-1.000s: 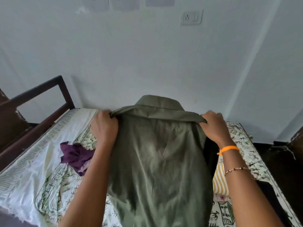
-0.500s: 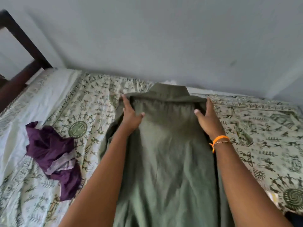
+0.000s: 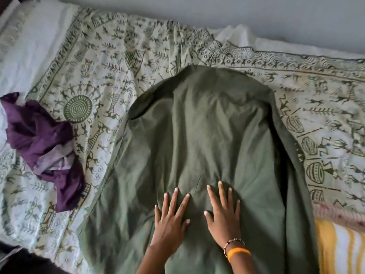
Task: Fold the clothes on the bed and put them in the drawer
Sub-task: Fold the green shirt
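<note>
1. An olive-green woven cotton shirt (image 3: 207, 135) lies spread back-up across the middle of the bed, its collar end toward 12 o'clock near the wall and its hem running off the frame at 6 o'clock.
2. The left hand (image 3: 169, 220) rests palm down on the lower back of the shirt, fingers straight and spread; it grips nothing.
3. The right hand (image 3: 223, 212) lies flat just beside it at 3 o'clock, fingers likewise straight and fanned, pressing on the cloth and holding nothing. The two hands are close but not touching.
4. On the right wrist sit an orange band (image 3: 239, 254) and, just above it, a thin beaded bracelet (image 3: 234, 242).
5. The bed carries a cream cotton bedsheet printed with dark green tribal figures (image 3: 118, 66), wrinkled under and around the shirt.
6. A crumpled purple garment with a pale lilac patch (image 3: 45, 147) lies on the sheet at 9 o'clock of the shirt, apart from its edge.
7. At 4 o'clock, beside the shirt's right edge, a yellow-and-white striped cloth (image 3: 339, 252) shows, with a pinkish knitted fabric (image 3: 335, 214) just above it.
8. A pale grey wall (image 3: 217, 8) runs along the far side at 12 o'clock.
</note>
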